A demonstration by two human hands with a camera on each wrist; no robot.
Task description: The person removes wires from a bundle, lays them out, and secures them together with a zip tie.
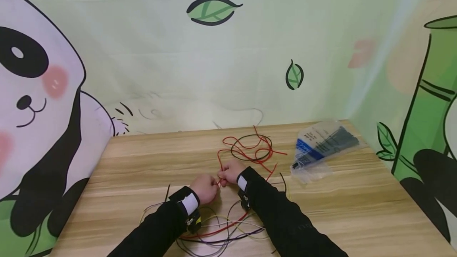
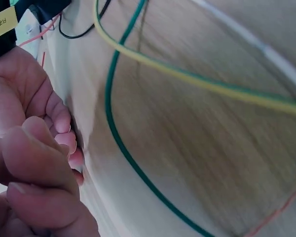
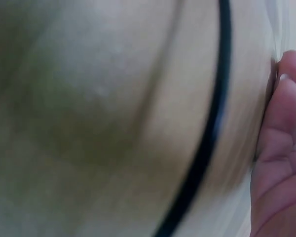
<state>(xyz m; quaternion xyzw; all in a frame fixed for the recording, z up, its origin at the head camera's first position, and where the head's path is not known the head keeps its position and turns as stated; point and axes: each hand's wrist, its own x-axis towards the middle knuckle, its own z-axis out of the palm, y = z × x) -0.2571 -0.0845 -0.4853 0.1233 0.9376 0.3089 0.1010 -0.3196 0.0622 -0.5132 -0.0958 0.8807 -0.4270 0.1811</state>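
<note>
In the head view, both hands meet over the middle of the wooden table. My left hand (image 1: 204, 188) pinches a thin red wire (image 1: 219, 182) between thumb and fingers. Close beside it, my right hand (image 1: 232, 171) pinches the same wire. From there the wire runs up to a loose tangle of red wire (image 1: 246, 154) with a black loop (image 1: 232, 150) through it. The left wrist view shows curled fingers (image 2: 44, 163) with the thumb against them; the fingertips' grip is hidden there. Fingers of the right hand (image 3: 281, 143) appear at that wrist view's right edge.
Below the hands lie several loose wires: a yellow-green one (image 2: 207, 85), a green one (image 2: 111, 113), a white one (image 2: 256, 42) and a thick red one (image 1: 221, 230). A clear plastic bag (image 1: 314, 146) of dark strips sits at the back right, before a printed cloth wall (image 1: 160, 50).
</note>
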